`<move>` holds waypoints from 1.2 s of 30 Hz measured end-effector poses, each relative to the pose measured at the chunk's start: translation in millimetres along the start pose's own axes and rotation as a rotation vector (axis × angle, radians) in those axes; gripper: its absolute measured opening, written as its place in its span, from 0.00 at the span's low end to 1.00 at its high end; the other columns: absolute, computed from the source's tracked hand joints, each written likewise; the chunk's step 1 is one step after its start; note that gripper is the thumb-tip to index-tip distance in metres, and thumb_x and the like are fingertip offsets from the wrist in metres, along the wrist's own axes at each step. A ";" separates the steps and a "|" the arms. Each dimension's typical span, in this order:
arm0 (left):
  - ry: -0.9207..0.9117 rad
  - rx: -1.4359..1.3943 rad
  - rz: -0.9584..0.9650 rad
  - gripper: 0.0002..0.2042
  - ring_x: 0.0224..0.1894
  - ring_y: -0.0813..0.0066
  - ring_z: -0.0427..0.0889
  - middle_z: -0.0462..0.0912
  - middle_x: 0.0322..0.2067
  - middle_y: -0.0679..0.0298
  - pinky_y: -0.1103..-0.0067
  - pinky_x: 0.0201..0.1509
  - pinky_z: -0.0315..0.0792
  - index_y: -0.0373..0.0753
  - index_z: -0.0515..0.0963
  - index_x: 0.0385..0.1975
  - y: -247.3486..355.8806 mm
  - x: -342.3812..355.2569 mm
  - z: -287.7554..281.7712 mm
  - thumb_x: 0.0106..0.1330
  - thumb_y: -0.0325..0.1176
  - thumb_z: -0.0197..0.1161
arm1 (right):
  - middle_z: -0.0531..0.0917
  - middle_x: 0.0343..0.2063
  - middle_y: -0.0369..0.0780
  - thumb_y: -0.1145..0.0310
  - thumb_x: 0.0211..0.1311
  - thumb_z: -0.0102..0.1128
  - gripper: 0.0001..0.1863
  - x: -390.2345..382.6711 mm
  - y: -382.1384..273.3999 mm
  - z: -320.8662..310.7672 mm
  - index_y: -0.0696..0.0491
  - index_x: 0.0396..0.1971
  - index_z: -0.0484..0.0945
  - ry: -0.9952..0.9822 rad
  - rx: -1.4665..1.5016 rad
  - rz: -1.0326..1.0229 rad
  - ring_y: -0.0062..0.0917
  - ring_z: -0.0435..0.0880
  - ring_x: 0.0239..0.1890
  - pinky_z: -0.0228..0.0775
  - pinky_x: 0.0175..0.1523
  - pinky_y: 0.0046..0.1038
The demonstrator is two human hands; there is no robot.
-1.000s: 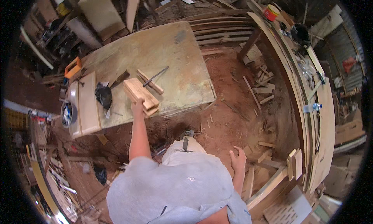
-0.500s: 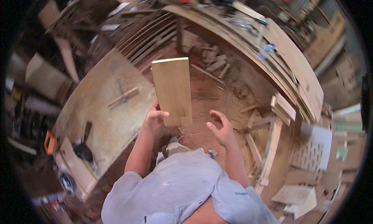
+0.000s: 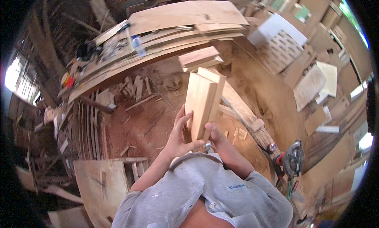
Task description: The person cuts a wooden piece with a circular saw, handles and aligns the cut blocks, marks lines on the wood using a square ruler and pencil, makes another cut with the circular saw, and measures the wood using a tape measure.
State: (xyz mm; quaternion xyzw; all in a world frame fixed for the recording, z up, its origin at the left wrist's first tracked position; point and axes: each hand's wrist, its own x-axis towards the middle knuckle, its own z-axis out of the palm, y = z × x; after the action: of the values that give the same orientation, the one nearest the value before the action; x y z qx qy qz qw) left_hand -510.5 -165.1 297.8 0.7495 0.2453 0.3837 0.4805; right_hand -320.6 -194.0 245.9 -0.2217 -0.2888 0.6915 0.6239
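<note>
1. Hands: left hand (image 3: 181, 136) holds the left side and near end of the wooden boards (image 3: 199, 103), fingers spread along the edge; right hand (image 3: 217, 134) closes on the lower right edge, thumb in view, other fingers mostly hidden.
2. Boards: at least two, laid together lengthwise, in front of the torso. Long axis points away from the body, far end leaning slightly right. Both hands touch the near half; neither is clearly nearer.
3. Beyond the far end: a small stack of blocks (image 3: 199, 58), almost in line with that axis. A wooden beam (image 3: 241, 105) slants from near there toward the circular saw (image 3: 294, 159), on the right-hand side.
4. Farther out: surface (image 3: 185, 14) with sheet timber and a clear bottle (image 3: 138, 46).
5. Writing: small dark lettering and a pale emblem on the grey shirt (image 3: 185, 180); none noted on the boards.
</note>
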 end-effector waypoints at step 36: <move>-1.004 0.720 0.170 0.55 0.76 0.43 0.61 0.65 0.73 0.45 0.53 0.80 0.57 0.43 0.63 0.76 -421.4 386.2 130.4 0.44 0.51 0.83 | 0.68 0.72 0.61 0.44 0.41 0.72 0.64 2.9 -120.3 -131.6 0.63 0.78 0.57 0.854 0.137 -0.891 0.53 0.73 0.72 0.72 0.74 0.51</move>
State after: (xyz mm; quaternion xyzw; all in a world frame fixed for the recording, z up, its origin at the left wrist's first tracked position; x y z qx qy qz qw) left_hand -178.3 226.0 14.3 0.9704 0.0428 -0.0852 0.2220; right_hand -144.8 -168.4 230.7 -0.2961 -0.0334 0.2318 0.9260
